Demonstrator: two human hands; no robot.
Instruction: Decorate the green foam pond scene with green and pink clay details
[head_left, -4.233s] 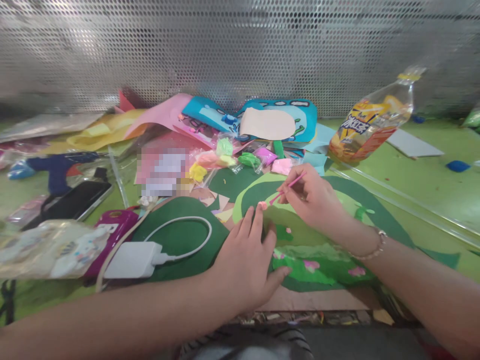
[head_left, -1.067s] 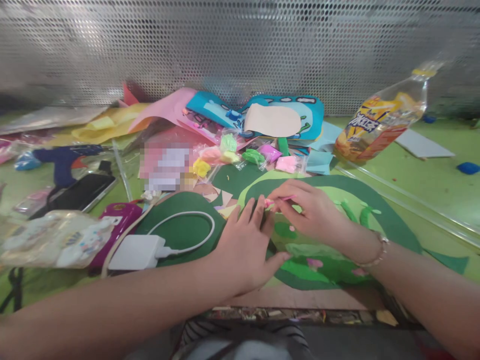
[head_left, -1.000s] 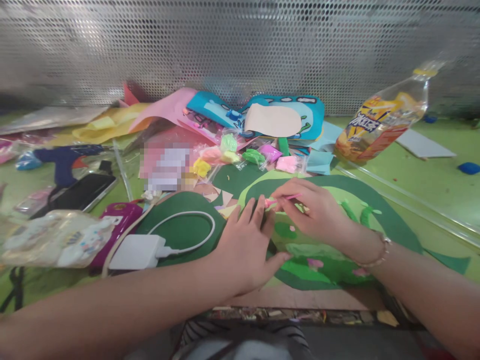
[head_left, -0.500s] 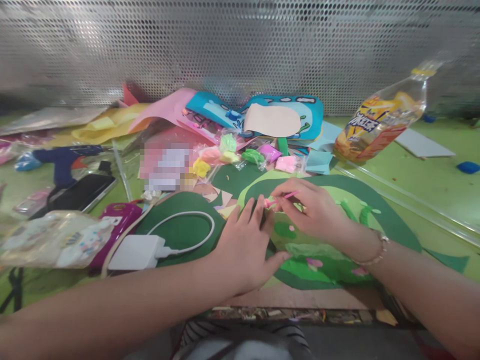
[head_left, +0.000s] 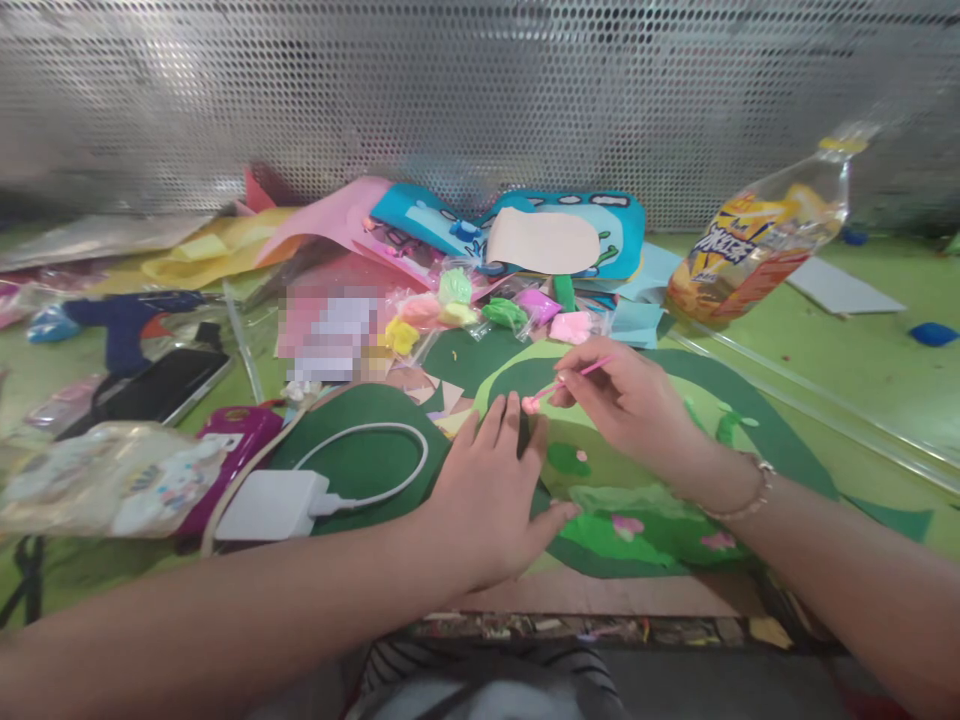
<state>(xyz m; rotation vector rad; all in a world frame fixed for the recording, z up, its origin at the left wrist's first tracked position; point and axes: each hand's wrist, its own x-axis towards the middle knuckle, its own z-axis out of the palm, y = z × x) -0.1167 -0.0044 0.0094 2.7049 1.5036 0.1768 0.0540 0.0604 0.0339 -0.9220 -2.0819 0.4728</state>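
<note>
My right hand [head_left: 622,395] pinches a thin pink stick [head_left: 589,371], a modelling tool by its look. Its lower end meets a small lump of pink clay [head_left: 530,405] on the green layered paper picture [head_left: 787,440]. Flat on the left part of that picture lies my left hand [head_left: 491,490], fingers spread, fingertips close to the pink lump. Green clay [head_left: 622,540] with pink flower shapes [head_left: 628,527] covers the lower part of the picture. A green clay patch [head_left: 568,460] bearing a pink dot sits between my hands.
Bagged coloured clay [head_left: 504,313] lies behind the picture. A drink bottle [head_left: 757,240] leans at the back right, near clear rods [head_left: 825,410]. On the left are a white charger [head_left: 266,505] with cable, a phone [head_left: 161,388] and a blue glue gun [head_left: 124,330].
My right hand has risen slightly, and the pink stick now stands steeper, with more of it showing. The left hand stays almost where it was.
</note>
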